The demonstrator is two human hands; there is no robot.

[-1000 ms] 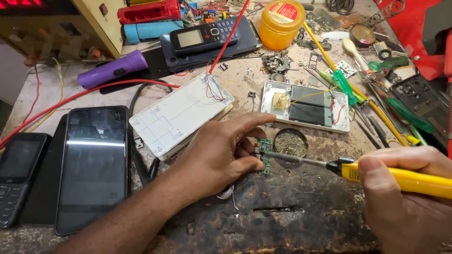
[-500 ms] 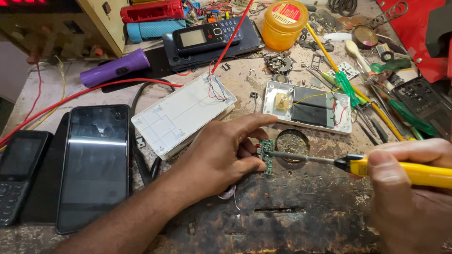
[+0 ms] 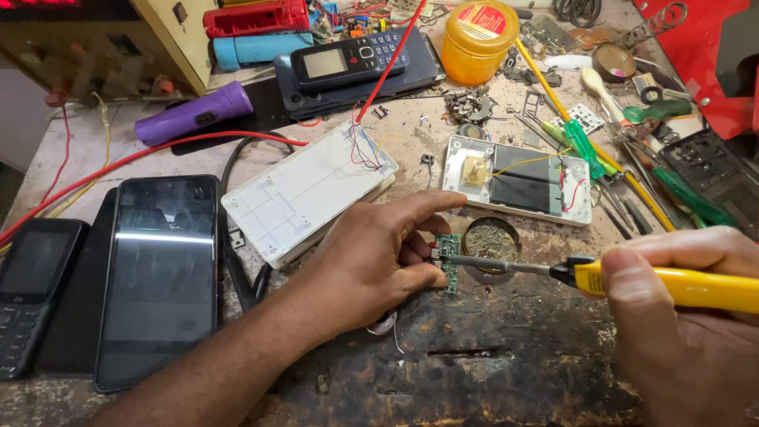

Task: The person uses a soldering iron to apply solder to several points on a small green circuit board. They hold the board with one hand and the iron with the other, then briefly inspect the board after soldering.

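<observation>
Left hand (image 3: pixel 379 257) pinching small green circuit board (image 3: pixel 450 261) between thumb and fingertips, board held on edge just above scorched wooden bench (image 3: pixel 490 372). Right hand (image 3: pixel 680 324) wrapped tight around yellow soldering iron (image 3: pixel 672 285), metal tip resting against the board near the left thumb. Hands apart, joined only through iron tip on board.

Just behind the board: round tin (image 3: pixel 491 239) with dark residue, touching or nearly touching the board's far edge, cannot tell which. Behind that, opened white casing (image 3: pixel 518 180) with two dark cells, yellow and red wires inside. Left of it, white plastic box (image 3: pixel 308 190) lying tilted, thin red and blue wires at its upper corner, red lead (image 3: pixel 158 150) running off left across bench.

Far left: large black smartphone (image 3: pixel 158 277) screen up, small keypad phone (image 3: pixel 28 292) beside it. Back row: purple torch (image 3: pixel 194 115), another keypad phone (image 3: pixel 348 57) on a dark slab, yellow jar (image 3: pixel 478 39) with red label. Right side: clutter of screwdrivers, tweezers, green-handled tools (image 3: pixel 585 146).
</observation>
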